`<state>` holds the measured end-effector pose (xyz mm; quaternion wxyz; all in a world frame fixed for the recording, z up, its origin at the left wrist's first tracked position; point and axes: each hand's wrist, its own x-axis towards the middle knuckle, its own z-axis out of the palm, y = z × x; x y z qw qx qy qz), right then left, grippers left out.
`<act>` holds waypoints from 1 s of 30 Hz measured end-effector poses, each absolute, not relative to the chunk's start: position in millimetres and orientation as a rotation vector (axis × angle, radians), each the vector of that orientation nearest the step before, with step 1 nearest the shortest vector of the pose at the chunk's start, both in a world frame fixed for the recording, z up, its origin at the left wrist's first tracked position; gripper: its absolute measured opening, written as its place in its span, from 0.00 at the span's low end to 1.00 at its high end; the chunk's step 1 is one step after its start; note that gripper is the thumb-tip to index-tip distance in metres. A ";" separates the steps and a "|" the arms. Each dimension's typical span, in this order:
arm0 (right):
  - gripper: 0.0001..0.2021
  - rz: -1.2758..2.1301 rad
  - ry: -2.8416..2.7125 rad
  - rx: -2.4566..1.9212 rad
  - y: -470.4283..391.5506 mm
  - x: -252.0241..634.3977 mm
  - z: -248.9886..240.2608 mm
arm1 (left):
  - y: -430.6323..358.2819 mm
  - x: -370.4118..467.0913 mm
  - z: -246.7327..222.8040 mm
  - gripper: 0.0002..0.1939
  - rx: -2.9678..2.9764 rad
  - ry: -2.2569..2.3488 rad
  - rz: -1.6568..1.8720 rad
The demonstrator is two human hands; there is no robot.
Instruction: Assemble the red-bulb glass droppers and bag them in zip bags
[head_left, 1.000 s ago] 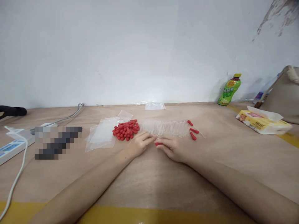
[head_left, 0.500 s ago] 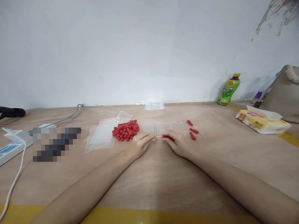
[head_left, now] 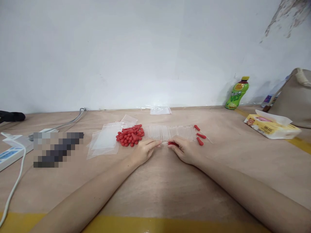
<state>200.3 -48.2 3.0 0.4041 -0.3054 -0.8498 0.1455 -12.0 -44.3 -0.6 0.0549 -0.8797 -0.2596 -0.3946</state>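
Observation:
My left hand (head_left: 145, 150) is closed on one end of a thin clear dropper tube (head_left: 164, 142), which bridges the small gap between my hands. At the tube's other end, my right hand (head_left: 184, 149) pinches a red rubber dropper bulb (head_left: 173, 144). Whether the tube sits inside the bulb I cannot tell, as the fingers cover the joint. Just behind both hands lies a row of clear tubes (head_left: 170, 132) side by side. A heap of red bulbs (head_left: 130, 135) is left of that row. Three red-ended pieces (head_left: 200, 141) rest at its right, with a thin tube showing by them.
Clear plastic bags (head_left: 105, 141) lie left of the heap, and another bag (head_left: 160, 110) is by the wall. Farther left are a power strip (head_left: 14, 153) and a white cable (head_left: 17, 184). A green bottle (head_left: 236, 94), a tissue pack (head_left: 272, 126) and a beige bag (head_left: 291, 100) stand right.
Both hands stay almost in place, pressed close along the tube. Less of the red bulb shows past my right fingers. The whole view has shifted very slightly.

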 end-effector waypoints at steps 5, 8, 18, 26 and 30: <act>0.07 0.335 -2.183 -0.746 -49.2 201.5 3.7 | -43.6 -13.5 2.9 0.14 -2.700 -0.700 -1.115; 0.06 0.277 -2.205 -0.735 -47.2 202.1 0.1 | -43.3 -14.4 4.8 0.15 -2.689 -0.630 -1.046; 0.09 0.037 -2.334 -0.715 -48.3 203.8 -4.7 | -43.8 -17.5 4.5 0.14 -2.641 -0.634 -0.831; 0.08 0.003 -2.287 -0.719 -44.6 203.5 -4.7 | -46.0 -12.4 2.9 0.12 -2.570 -0.671 -0.916; 0.05 0.117 -2.178 -0.759 -40.1 206.1 -2.9 | -42.3 -11.0 0.9 0.09 -2.549 -0.763 -1.048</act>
